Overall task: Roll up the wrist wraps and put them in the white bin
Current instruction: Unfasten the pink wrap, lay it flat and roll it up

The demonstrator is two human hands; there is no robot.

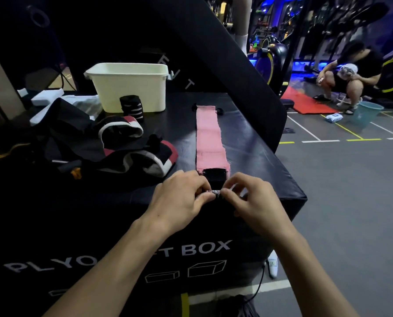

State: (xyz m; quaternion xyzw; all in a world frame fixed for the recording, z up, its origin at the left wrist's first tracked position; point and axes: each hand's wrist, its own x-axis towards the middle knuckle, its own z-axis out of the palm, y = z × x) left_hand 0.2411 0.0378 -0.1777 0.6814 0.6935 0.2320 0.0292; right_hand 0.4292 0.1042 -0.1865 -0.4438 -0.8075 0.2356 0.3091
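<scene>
A long pink wrist wrap (pixel 208 138) lies stretched out flat on the black plyo box (pixel 255 143), running away from me. Its near end has a black patch (pixel 215 177). My left hand (pixel 179 197) and my right hand (pixel 252 200) both pinch that near end at the box's front edge, where a small fold or roll shows between the fingertips. The white bin (pixel 131 88) stands at the back of the box. A rolled black striped wrap (pixel 132 107) stands upright just in front of the bin.
Loose red, black and white wraps (pixel 143 156) and a dark bag (pixel 60 129) lie on the box's left half. A black padded panel (pixel 225 53) leans behind the box. A person (pixel 348 74) crouches on the gym floor at far right, beside a teal bucket (pixel 367 113).
</scene>
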